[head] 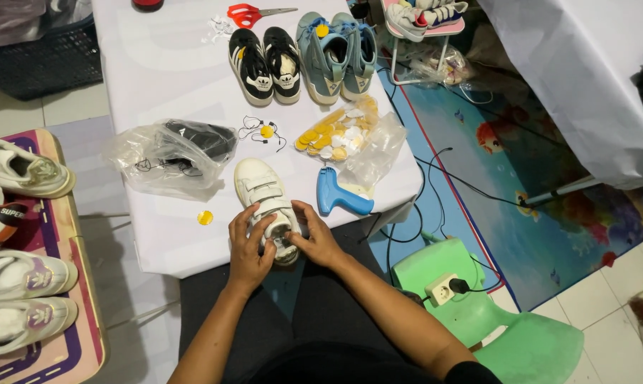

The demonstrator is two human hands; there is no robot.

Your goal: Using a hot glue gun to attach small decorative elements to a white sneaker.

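Fingers of the left hand point(249, 245) and right hand point(314, 235) curl closed around the heel end of a white strap shoe point(262, 186) lying at the white table's point(172, 64) near edge. Overhanging there, it could slip off towards the lap if either grip loosens, and a stray elbow might knock the blue tagging gun point(336, 195) just beside it.

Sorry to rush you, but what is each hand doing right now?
Left hand: closed on the heel end of the white strap shoe.
Right hand: gripping the same shoe from the other side.
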